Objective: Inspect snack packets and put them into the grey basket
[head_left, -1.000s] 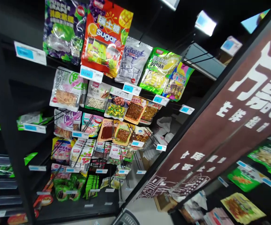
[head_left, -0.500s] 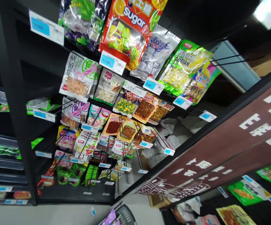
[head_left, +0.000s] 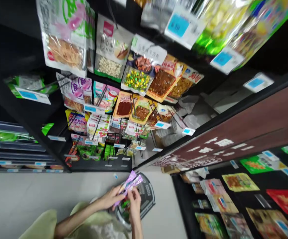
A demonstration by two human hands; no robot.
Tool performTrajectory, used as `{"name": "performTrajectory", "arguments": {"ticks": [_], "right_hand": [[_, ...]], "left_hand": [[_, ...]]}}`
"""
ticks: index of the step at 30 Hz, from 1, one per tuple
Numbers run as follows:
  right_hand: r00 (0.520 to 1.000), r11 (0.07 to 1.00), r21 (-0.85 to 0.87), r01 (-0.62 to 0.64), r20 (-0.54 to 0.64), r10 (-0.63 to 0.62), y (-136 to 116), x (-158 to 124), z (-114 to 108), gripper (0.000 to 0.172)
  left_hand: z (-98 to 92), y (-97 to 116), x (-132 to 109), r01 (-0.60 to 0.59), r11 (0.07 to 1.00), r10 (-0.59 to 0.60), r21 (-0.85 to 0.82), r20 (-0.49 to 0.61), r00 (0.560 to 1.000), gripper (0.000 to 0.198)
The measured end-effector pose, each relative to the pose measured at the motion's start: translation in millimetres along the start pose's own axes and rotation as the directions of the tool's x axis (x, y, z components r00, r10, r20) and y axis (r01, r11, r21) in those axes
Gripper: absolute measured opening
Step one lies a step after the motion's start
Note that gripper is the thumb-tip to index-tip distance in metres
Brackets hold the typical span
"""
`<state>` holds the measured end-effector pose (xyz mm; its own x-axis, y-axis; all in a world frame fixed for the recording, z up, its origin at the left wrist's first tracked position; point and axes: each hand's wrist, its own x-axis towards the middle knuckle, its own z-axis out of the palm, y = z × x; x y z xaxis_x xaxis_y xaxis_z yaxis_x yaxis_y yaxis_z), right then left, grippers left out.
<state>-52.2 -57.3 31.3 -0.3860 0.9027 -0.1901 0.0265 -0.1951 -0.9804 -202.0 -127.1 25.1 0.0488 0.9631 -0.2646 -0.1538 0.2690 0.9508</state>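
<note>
Low in the view, my left hand is closed around shiny purple snack packets, held above a dark grey shopping basket. My right hand is beside it, fingers pinched at the lower right of the purple packets; the exact grip is blurred. Between the hands and the basket wall, some green and red packaging shows inside the basket. The basket is on the pale floor, partly covered by my hands and forearms.
Ahead rises a black shelf rack with hanging snack bags, among them a pistachio bag and a candy bag. Thin metal hooks with price tags stick out. On the right, a brown panel tops another snack shelf.
The view has tilted down and the rack sits higher in it. Both my hands and forearms have come into sight at the basket, with the purple packets between them.
</note>
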Motion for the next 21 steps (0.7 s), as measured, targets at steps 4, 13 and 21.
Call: {"name": "performTrajectory", "arguments": {"ticks": [4, 13, 21], "right_hand": [[0.998, 0.992, 0.118, -0.035, 0.054, 0.028, -1.7, -6.4, 2.2, 0.033], [0.991, 0.954, 0.270, -0.128, -0.010, 0.136, 11.0, -11.3, 6.2, 0.037], [0.981, 0.945, 0.311, -0.105, -0.122, 0.149, 14.2, -11.1, 14.0, 0.039]], "left_hand": [[-2.4, 6.8, -3.4, -0.049, 0.994, 0.047, 0.101, 0.027, 0.999, 0.047], [-5.0, 3.6, 3.4, -0.016, 0.994, 0.010, 0.110, 0.053, 0.999, 0.039], [-7.4, 9.3, 5.3, 0.021, 0.977, -0.038, 0.214, 0.072, 0.997, 0.044]]}}
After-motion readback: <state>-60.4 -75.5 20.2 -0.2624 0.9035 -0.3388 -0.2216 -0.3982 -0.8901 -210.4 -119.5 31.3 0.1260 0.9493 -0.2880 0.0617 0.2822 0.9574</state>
